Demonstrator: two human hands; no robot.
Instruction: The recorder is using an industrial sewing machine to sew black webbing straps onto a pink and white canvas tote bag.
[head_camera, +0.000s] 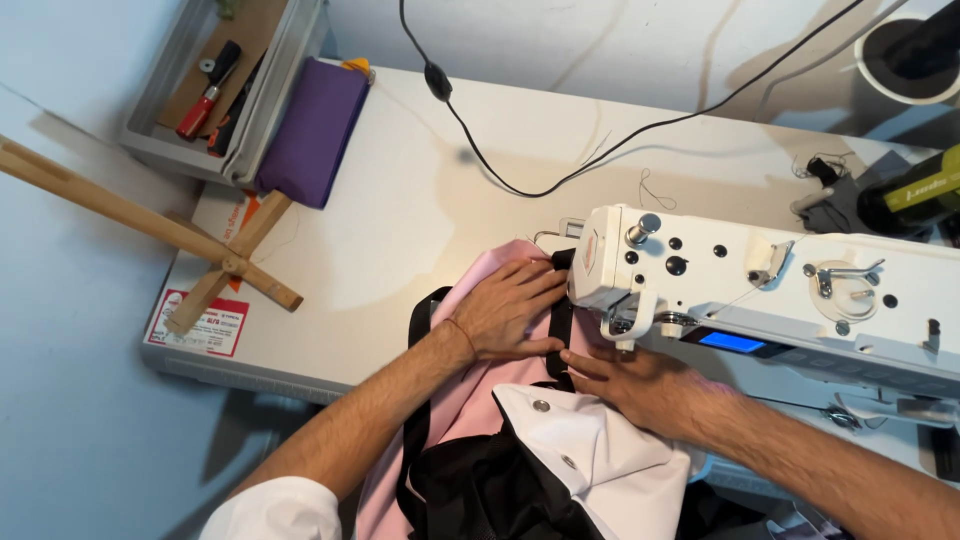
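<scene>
Under the sewing machine (770, 285), both hands, left (510, 310) and right (625, 380), press open-palmed on pink fabric (470, 400) edged with black strap (560, 325).

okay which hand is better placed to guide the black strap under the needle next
Probably the left hand: it lies flat on the pink fabric with its fingers on the black strap beside the sewing machine head. The right hand rests below the needle, off the strap.
</scene>
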